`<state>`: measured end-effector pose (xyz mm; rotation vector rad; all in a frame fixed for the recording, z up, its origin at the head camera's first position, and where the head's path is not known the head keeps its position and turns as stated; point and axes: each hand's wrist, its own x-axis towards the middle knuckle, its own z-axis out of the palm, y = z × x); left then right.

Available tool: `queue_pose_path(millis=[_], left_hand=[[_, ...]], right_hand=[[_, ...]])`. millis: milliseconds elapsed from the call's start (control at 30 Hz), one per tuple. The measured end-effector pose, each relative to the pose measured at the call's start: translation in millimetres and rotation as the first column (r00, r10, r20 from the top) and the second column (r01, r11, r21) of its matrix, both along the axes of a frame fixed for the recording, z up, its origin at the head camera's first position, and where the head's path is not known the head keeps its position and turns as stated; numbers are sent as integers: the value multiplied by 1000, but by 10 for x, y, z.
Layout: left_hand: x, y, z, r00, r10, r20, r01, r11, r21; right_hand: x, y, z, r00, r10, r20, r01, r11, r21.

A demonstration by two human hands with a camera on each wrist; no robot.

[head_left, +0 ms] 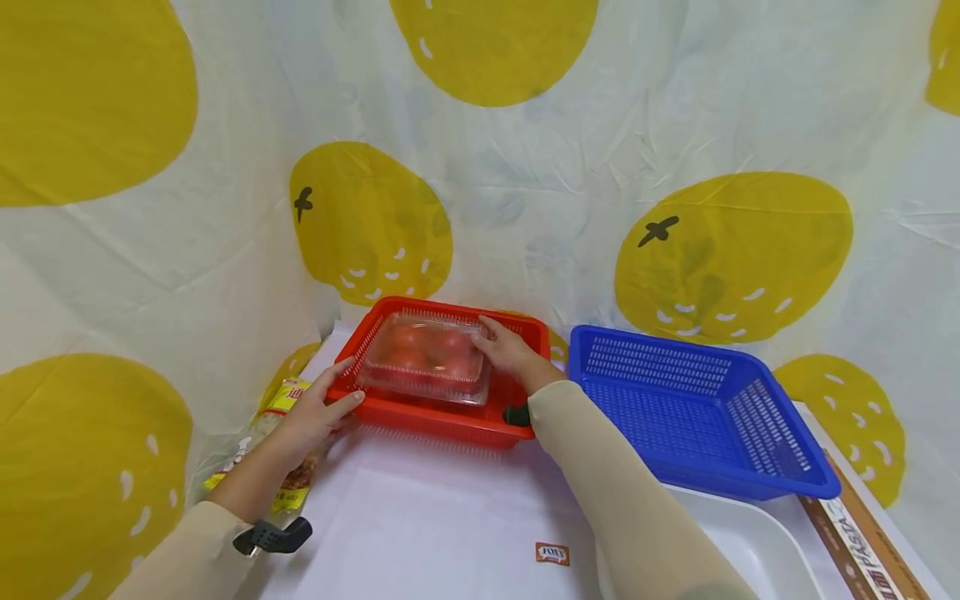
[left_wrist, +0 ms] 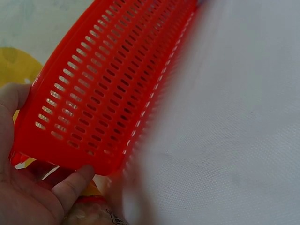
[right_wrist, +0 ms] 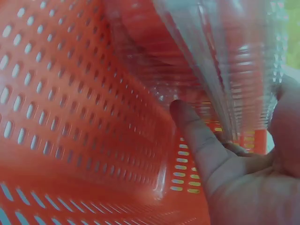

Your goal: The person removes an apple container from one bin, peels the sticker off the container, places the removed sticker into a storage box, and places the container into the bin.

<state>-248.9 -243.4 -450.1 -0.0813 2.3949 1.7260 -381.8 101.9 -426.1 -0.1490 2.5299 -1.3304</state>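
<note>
A red plastic basket (head_left: pixel 442 427) with slotted walls stands toward the back of the white-covered surface. Its left front corner is gripped by my left hand (head_left: pixel 318 412); in the left wrist view the fingers (left_wrist: pixel 75 187) curl around that corner. Inside the basket sits a clear plastic box (right_wrist: pixel 206 51) of round red fruit that look like tomatoes (head_left: pixel 408 358). My right hand (head_left: pixel 513 354) reaches in and holds the box by its right end. In the right wrist view, the thumb and fingers are on either side of the box's end, partly hidden behind it.
A blue slotted basket (head_left: pixel 652 417) stands to the right, beside a white tub (head_left: pixel 757 533) and a pasta box (head_left: pixel 862 533). Left of the red basket lies a clear bag with yellow labels (head_left: pixel 288 396). A small orange-brown wrapper (head_left: pixel 552 553) lies in front. A patterned curtain (head_left: pixel 525 208) hangs behind.
</note>
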Motion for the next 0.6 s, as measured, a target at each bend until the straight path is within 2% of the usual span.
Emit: queue_pose_path(millis=[200, 300, 367, 500, 600], left_hand=[[-13, 25, -12, 1000, -18, -18, 18, 1000, 9], [-1, 33, 0, 1000, -18, -25, 18, 1000, 5], [11, 39, 11, 1000, -8, -18, 8, 1000, -1], [51, 62, 39, 1000, 22, 9, -22, 1000, 11], [71, 80, 59, 999, 45, 24, -47, 997, 61]], right_hand=[[-33, 23, -29, 998, -53, 21, 51, 996, 71], [-47, 34, 1, 996, -86, -29, 88, 993, 82], [-58, 50, 57, 986, -116, -116, 123, 991, 59], [-25, 149, 299, 952, -203, -231, 173, 974, -143], [66, 297, 533, 948, -251, -196, 174, 923, -342]])
